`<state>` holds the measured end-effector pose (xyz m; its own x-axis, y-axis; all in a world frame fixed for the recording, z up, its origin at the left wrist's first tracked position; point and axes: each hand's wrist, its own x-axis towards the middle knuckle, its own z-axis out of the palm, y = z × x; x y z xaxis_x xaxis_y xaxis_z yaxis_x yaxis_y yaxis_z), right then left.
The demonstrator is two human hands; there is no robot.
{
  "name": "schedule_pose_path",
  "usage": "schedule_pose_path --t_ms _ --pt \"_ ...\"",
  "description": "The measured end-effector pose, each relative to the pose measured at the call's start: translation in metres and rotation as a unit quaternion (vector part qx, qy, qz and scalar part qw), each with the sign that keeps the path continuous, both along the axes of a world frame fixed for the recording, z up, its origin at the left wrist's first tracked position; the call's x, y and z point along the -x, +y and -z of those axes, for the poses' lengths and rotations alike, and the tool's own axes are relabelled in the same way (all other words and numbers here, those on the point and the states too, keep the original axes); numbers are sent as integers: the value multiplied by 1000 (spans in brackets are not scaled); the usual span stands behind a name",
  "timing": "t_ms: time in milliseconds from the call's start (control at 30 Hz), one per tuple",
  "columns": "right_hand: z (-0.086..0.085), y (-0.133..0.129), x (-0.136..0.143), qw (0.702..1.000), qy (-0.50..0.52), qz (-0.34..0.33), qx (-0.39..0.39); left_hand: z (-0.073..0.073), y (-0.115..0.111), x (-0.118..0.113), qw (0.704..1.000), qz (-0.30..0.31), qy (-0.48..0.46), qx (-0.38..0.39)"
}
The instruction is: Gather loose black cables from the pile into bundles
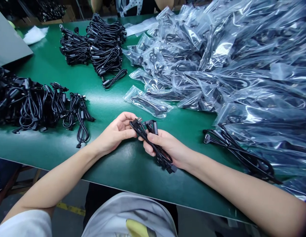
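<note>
Over the green counter [113,174], both hands, the left [117,131] and the right [160,144], close on a folded black cable bundle [153,143]. A bagged cable [148,101] lies just beyond them.

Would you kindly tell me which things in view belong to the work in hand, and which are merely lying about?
Seemingly part of the work:
- held cables
- loose cables
- bagged cables

Seemingly just lying about:
- white sheet
- pale panel

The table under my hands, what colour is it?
Green, with pale glare; the head view shows it best.
</note>
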<state>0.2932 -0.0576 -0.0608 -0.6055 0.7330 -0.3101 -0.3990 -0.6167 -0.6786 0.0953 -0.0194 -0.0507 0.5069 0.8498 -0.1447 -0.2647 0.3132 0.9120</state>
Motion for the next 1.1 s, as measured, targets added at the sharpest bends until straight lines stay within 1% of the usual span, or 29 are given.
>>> schedule_pose_path --t_ms 167,300,533,633,733,767,800,900,933,967,1000,1100 --pt "3 -1 1 998 20 -21 50 3 0 -4 999 -43 14 0" --pt "4 -1 2 997 23 -17 68 2 0 -3 997 -71 27 7" --pt "5 -2 3 997 11 -11 69 2 -2 -3 998 -63 24 18" --pt "4 -2 4 998 11 13 61 3 -3 -3 996 -73 41 -2" --pt "1 3 5 995 -11 89 47 1 -5 -4 992 -79 90 -29" --pt "1 5 4 991 -21 122 43 0 -5 -4 991 -65 112 -32" --pt "1 8 4 987 -29 154 37 -1 -6 -4 990 -37 134 -30" --pt "3 12 1 975 -50 216 -7 -5 -10 -4 977 94 187 -31" --pt "3 13 1 971 -62 228 -30 -5 -11 -4 970 127 202 -44" --pt "3 12 0 967 -79 237 -54 -6 -13 -4 963 145 218 -63" --pt "3 12 1 962 -97 244 -75 -6 -15 -5 956 151 238 -86" --pt "0 11 0 952 -131 257 -99 -5 -19 -5 933 136 301 -143"
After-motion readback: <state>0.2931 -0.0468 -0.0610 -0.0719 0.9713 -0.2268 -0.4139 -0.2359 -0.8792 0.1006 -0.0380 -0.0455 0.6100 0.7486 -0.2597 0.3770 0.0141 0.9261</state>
